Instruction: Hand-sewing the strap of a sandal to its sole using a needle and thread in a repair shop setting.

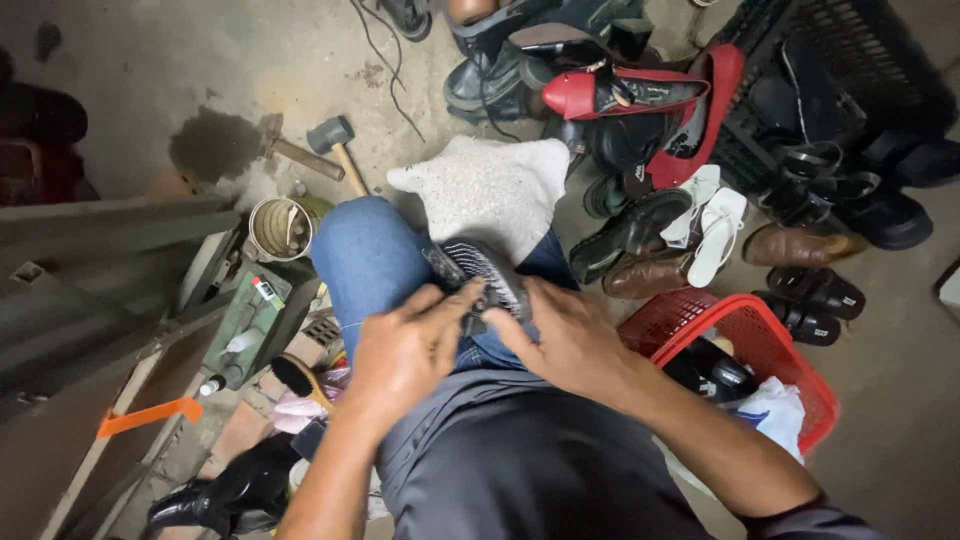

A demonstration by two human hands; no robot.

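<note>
You are holding a dark shoe with a ridged sole [478, 275] on your lap, sole turned up, resting on your blue-jeaned knee [375, 250]. Your left hand [405, 350] is closing its fingers around the shoe's near end, and your right hand [565, 335] is gripping its right side, thumb pressing the sole edge. Just beyond the shoe, a white speckled cloth [490, 185] is draping over your other knee, touching the shoe's far end.

Room around you is running tight. On your right a red plastic basket [790, 350] is sitting just beside your forearm, and a crowd of shoes and white sandals [705, 225] is filling the floor past it. On your left, a tin can [280, 228] and a green tool tray [250, 320] are standing near your knee, with a mallet [335, 140] lying on the bare concrete further out.
</note>
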